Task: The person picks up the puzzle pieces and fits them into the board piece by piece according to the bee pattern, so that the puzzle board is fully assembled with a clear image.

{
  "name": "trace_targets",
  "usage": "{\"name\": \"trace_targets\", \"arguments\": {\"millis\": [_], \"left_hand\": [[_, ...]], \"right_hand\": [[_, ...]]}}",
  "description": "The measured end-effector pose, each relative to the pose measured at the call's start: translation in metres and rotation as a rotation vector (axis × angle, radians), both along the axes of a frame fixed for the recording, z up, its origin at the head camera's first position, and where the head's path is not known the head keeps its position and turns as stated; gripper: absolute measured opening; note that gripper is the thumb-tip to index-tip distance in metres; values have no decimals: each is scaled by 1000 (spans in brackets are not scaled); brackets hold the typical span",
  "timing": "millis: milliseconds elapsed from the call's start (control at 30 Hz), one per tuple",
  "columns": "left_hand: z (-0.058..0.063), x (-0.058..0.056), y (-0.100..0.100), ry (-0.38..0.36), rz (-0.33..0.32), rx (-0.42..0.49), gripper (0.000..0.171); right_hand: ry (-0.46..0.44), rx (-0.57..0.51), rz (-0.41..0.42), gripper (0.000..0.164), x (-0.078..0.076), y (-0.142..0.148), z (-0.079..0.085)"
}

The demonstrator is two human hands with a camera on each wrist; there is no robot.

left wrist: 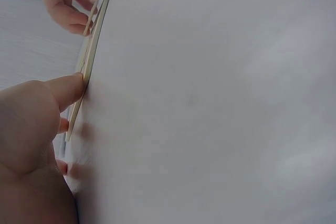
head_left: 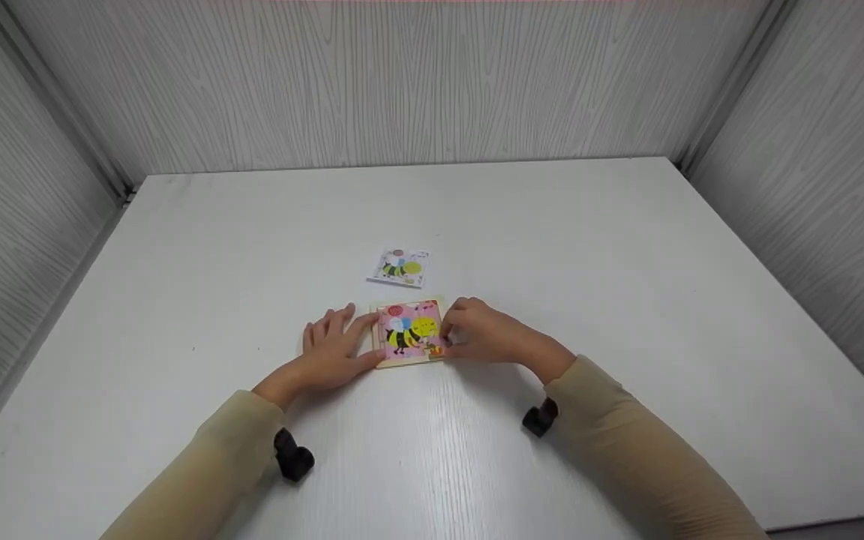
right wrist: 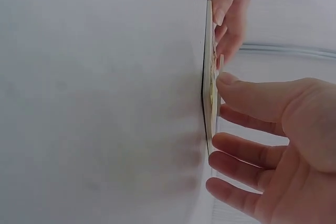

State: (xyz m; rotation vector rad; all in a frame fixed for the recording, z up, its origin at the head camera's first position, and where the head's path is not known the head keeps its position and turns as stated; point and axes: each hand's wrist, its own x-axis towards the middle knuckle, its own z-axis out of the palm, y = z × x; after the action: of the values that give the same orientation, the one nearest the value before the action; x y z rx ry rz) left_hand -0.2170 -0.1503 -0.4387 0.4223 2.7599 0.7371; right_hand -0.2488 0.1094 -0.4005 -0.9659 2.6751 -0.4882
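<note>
A square wooden jigsaw puzzle [head_left: 406, 331] with a pink bee picture lies in its pale frame on the table. My left hand [head_left: 333, 352] touches the frame's left side, thumb and index finger spread along it and the other fingers extended on the table. My right hand [head_left: 486, 331] is at the puzzle's right side. Its thumb and index finger pinch a thin puzzle piece [right wrist: 220, 69], seen edge-on just above the board in both wrist views. The piece's printed face is hidden there.
Behind the puzzle lies a small white-edged card or block [head_left: 402, 268] with a matching bee picture. The white table [head_left: 597, 240] extends around both. Pale wood-grain panels [head_left: 417, 82] stand at the back and sides.
</note>
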Motion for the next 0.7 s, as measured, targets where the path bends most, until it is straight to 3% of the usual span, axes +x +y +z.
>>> {"name": "trace_targets", "arguments": {"millis": [700], "left_hand": [[0, 0, -1, -6, -6, 7, 70]], "right_hand": [[5, 39, -31, 20, -4, -10, -2]]}}
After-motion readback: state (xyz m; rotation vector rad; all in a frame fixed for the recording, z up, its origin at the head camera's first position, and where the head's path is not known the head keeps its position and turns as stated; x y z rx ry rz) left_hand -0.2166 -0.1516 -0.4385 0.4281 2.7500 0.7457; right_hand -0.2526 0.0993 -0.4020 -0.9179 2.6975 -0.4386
